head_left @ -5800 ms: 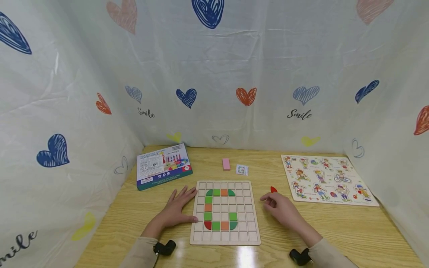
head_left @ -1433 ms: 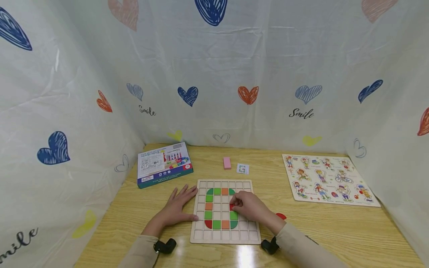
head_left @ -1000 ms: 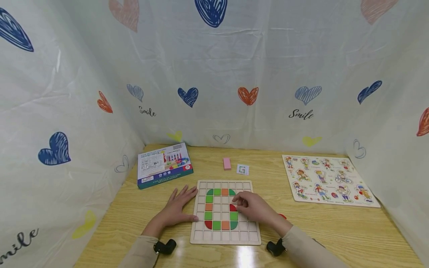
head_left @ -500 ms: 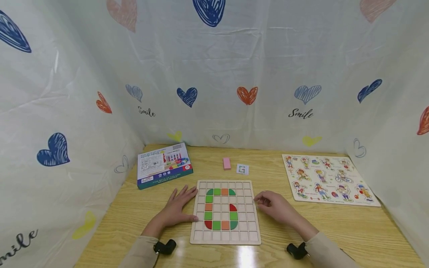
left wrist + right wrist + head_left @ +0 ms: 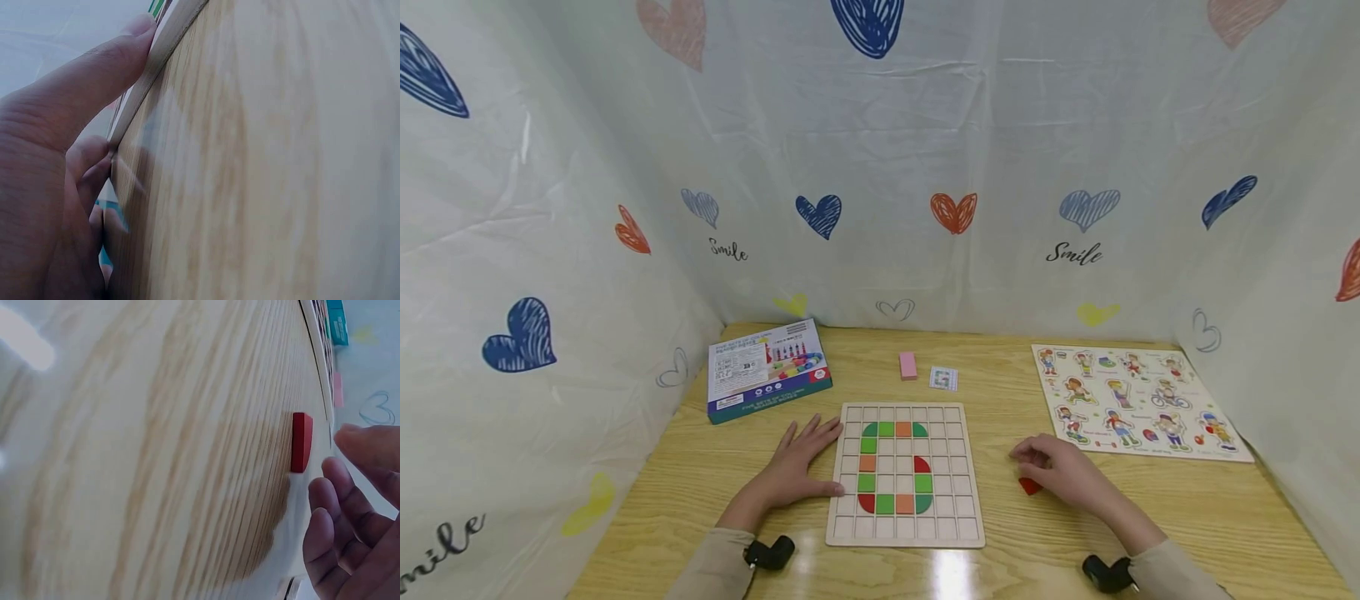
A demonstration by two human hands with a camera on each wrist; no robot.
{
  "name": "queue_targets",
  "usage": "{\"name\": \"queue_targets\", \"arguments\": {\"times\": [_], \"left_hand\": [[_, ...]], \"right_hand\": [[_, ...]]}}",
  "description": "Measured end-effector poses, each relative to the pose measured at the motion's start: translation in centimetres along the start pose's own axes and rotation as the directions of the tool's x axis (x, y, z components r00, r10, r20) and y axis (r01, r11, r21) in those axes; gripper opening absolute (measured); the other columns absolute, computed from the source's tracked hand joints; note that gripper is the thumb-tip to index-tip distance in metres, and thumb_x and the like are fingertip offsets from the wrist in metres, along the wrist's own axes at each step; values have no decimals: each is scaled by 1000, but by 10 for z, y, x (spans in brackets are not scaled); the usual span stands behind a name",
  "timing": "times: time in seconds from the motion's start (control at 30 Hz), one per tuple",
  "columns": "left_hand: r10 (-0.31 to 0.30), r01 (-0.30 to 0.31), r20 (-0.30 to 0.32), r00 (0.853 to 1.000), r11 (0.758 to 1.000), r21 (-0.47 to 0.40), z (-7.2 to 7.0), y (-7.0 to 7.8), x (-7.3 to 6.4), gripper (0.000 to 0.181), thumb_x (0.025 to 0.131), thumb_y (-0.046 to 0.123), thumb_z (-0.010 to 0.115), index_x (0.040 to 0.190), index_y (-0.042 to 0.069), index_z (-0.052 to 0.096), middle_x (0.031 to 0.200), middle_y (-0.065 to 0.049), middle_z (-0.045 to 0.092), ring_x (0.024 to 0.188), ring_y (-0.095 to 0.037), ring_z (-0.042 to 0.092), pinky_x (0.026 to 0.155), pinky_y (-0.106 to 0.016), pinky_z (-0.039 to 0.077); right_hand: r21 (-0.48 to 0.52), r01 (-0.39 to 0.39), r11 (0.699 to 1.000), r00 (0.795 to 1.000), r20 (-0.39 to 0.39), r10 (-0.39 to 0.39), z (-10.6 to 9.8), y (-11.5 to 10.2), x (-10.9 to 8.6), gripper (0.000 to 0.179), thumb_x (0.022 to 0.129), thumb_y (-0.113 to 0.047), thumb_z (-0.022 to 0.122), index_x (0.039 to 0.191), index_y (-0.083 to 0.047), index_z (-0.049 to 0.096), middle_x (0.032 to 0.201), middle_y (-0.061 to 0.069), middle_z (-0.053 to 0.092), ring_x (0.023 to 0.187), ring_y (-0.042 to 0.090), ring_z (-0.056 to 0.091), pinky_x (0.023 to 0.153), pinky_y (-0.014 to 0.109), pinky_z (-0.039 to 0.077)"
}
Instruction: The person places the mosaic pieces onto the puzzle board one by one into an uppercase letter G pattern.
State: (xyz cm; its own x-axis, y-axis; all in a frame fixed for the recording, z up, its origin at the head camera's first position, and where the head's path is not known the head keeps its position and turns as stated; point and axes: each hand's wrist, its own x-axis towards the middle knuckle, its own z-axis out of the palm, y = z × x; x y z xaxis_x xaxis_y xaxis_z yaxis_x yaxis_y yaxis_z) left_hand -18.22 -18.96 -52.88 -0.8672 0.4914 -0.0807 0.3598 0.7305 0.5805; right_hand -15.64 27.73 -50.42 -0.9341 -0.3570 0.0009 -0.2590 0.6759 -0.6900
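My left hand lies with spread fingers on the table and against the left edge of a wooden grid board; in the left wrist view the thumb touches the board's side. Green, orange and red tiles sit in the grid as a ring with a gap at its right side, above a red quarter-round tile. Right of the board, another red tile lies on the table, partly covered by my right hand. That hand hovers close over it, fingers loosely bent and holding nothing; the right wrist view has the tile just beyond the fingertips.
A boxed game stands at the back left. A pink block and a small pattern card lie behind the board. A picture puzzle board lies at the right. A printed curtain closes off the back.
My right hand put a red quarter-round tile into the board's right column, let go and moved right to the other red tile. My left hand has stayed in place.
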Motion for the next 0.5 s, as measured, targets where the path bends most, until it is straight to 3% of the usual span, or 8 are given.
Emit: {"name": "queue_targets", "arguments": {"times": [0.27,0.5], "left_hand": [[-5,5,4,1000,1000,2,0,0,1,101,81,64,76,161,18,34,168,-1,26,157,-33,5,122,-58,-8],[-9,9,6,1000,1000,8,1,-1,1,101,81,64,75,161,19,33,168,0,25,157,-33,5,122,-58,-8]], "right_hand": [[32,-41,999,993,108,38,-4,8,-12,16,95,-17,73,109,-10,71,92,-4,63,78,4,54,66,25,50],[48,-53,997,989,144,46,-4,11,-12,12,93,-16,75,102,-11,71,89,-3,62,75,5,53,64,25,48]]}}
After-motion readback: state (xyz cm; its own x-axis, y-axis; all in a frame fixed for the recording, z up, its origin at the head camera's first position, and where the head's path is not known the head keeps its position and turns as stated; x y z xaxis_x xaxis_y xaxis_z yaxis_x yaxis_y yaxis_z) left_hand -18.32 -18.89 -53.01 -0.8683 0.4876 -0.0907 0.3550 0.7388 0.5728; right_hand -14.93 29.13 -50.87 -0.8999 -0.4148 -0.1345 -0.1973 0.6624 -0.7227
